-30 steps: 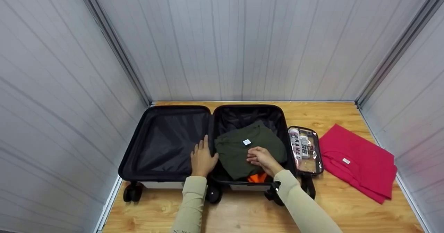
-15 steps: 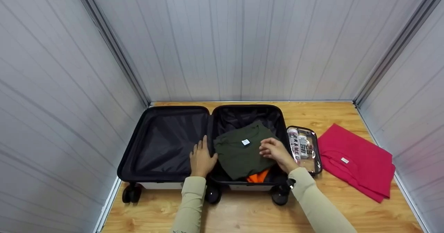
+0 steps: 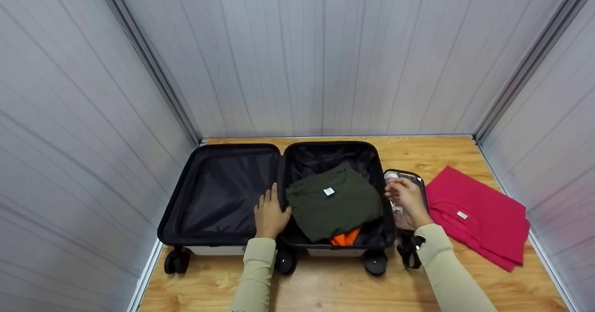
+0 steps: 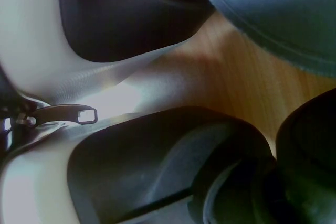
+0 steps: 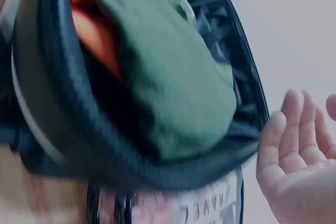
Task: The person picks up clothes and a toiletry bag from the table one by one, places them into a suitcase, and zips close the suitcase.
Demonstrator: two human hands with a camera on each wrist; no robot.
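My left hand (image 3: 271, 215) lies with straight fingers on the middle edge of the open suitcase (image 3: 223, 190), between its two halves. Over the clear toiletry pouch (image 3: 405, 223) hovers my right hand (image 3: 409, 200), fingers loosely bent and holding nothing. In the right wrist view, the right hand (image 5: 302, 166) is beside the suitcase rim, and the pouch (image 5: 205, 205) shows below that rim. A folded dark green garment (image 3: 334, 205) with a white label lies in the right half, over something orange (image 3: 345, 237). The left wrist view shows a zipper pull (image 4: 63, 114), but no hand.
A folded red garment (image 3: 481, 216) lies on the wooden floor (image 3: 325, 284) right of the pouch. Black wheels (image 3: 375, 262) stick out from the suitcase's near side. Pale panel walls (image 3: 325, 61) stand behind and on both sides.
My right hand has moved right, from above the green garment across the suitcase edge to above the pouch. My left hand has stayed in place.
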